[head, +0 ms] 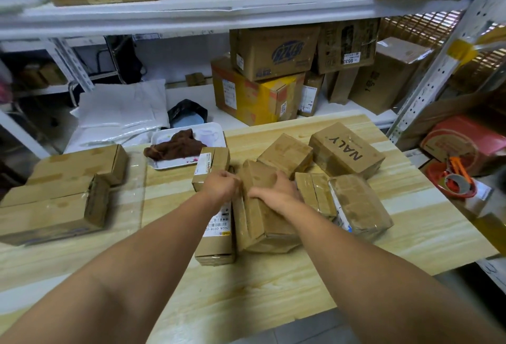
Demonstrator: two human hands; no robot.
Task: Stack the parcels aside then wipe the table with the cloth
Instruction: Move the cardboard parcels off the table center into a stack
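Both hands clasp the taped brown parcel (257, 206) at mid-table: the left hand (223, 186) curls over its far-left edge, the right hand (276, 191) lies on top. Its long axis runs near-to-far. The stacked boxes (63, 193) lie well left, nearer the left hand.

The table (273, 289) carries nine parcels: seven crowded in the middle (262, 223) and two at the left (54, 206). One brown cloth (175, 146) lies on one white tray (189, 163), and two hands (221, 185) (276, 193) are on the middle parcels. One tape dispenser (454, 179) sits at the right.
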